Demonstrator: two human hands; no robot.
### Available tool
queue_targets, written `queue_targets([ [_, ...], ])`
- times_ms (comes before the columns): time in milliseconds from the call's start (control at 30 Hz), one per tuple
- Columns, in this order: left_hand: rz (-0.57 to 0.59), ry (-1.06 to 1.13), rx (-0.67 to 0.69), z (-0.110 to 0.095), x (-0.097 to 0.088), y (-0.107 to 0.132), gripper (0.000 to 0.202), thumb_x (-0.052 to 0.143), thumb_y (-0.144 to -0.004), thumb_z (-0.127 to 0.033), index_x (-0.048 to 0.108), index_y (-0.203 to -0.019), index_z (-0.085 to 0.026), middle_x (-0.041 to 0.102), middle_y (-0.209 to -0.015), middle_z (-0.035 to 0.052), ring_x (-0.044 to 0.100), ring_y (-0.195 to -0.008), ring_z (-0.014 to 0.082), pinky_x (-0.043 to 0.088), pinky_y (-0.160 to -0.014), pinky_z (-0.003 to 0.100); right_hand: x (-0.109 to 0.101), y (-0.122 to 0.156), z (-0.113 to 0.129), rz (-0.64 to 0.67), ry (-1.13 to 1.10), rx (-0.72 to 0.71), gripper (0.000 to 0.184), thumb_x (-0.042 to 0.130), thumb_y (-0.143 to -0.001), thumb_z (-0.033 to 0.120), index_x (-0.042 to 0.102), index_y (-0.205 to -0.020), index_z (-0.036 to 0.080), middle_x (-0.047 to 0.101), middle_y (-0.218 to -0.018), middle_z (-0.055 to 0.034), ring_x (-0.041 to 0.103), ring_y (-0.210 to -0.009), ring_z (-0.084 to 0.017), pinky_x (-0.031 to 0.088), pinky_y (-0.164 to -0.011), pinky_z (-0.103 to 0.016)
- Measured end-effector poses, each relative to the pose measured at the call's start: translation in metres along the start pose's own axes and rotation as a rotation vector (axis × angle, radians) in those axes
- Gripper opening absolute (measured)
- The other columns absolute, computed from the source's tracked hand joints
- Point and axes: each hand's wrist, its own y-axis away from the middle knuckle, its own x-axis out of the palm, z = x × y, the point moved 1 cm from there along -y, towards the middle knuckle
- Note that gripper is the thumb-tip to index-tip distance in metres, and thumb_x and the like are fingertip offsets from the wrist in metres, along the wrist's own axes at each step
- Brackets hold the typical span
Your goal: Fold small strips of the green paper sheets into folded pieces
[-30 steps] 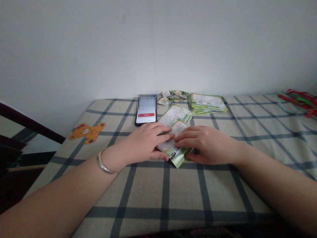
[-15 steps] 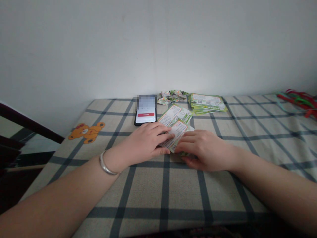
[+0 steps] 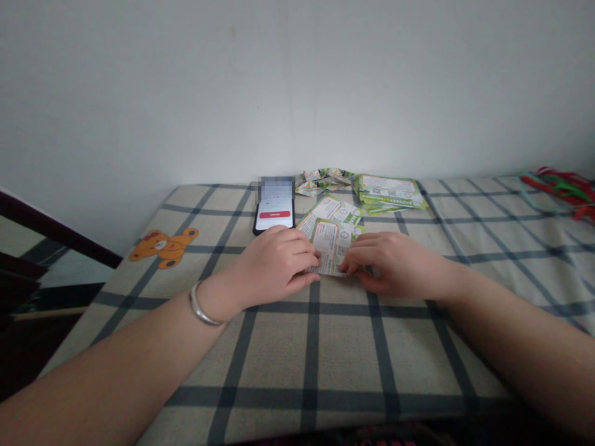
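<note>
A small printed paper sheet (image 3: pixel 331 243), white with green and orange edging, lies between my two hands near the middle of the table. My left hand (image 3: pixel 281 260) grips its left edge, fingers close together and thumb below. At the lower right corner, the curled fingers and thumb of my right hand (image 3: pixel 395 263) are closed on the same sheet. Whether the sheet is folded I cannot tell. Partly under it and farther back rests another printed sheet (image 3: pixel 332 207). My fingertips hide parts of both edges.
A lit phone (image 3: pixel 274 207) lies behind my left hand. Small folded paper pieces (image 3: pixel 320 181) and a stack of printed sheets (image 3: pixel 390 191) are near the wall. A bear-shaped cutout (image 3: pixel 165 248) lies left; red and green strips (image 3: pixel 562 191) lie far right on the checked tablecloth (image 3: pixel 346 365).
My right hand has moved slightly up and right. The sheet between my hands has turned a little, and more of its printed face shows. My left hand has hardly moved.
</note>
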Motion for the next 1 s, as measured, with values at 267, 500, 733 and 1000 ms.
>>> queue_targets([
  [267,0.012,-0.016,-0.080,-0.008,-0.002,-0.003,0.022,0.052,-0.094,-0.030,0.070,-0.093,-0.017,0.072,-0.094,0.0029,0.062,-0.095,0.0200,0.044,-0.089,0.039,0.001,-0.001,0.006,-0.049,0.066,-0.020,0.017,0.059,-0.084,0.027,0.066,-0.099,0.023,0.067,-0.088,-0.0016,0.059,-0.081,-0.017,0.040,-0.071,-0.029],
  [500,0.019,0.079,-0.108,-0.007,-0.005,-0.002,0.029,0.053,-0.091,-0.042,0.070,-0.096,-0.018,0.071,-0.097,0.0055,0.061,-0.100,0.0230,0.044,-0.093,0.042,0.006,-0.004,0.011,-0.039,-0.042,-0.138,0.020,0.051,-0.094,0.026,0.071,-0.096,0.022,0.072,-0.097,0.0002,0.061,-0.090,-0.016,0.043,-0.078,-0.029],
  [733,0.002,0.021,-0.210,-0.003,0.004,-0.001,0.026,0.055,-0.090,-0.027,0.064,-0.112,-0.017,0.066,-0.117,0.0061,0.058,-0.110,0.0224,0.043,-0.100,0.041,0.002,-0.005,0.014,0.036,-0.219,-0.237,0.020,0.053,-0.093,0.024,0.072,-0.095,0.021,0.074,-0.095,0.0003,0.063,-0.088,-0.014,0.046,-0.078,-0.028],
  [1000,0.055,-0.121,-0.357,-0.004,0.003,-0.002,0.028,0.057,-0.090,-0.033,0.062,-0.113,-0.018,0.063,-0.107,0.0079,0.056,-0.102,0.0272,0.046,-0.088,0.044,0.001,-0.004,0.016,0.103,-0.410,-0.263,0.018,0.054,-0.091,0.022,0.072,-0.093,0.019,0.074,-0.086,-0.0029,0.065,-0.080,-0.012,0.047,-0.075,-0.028],
])
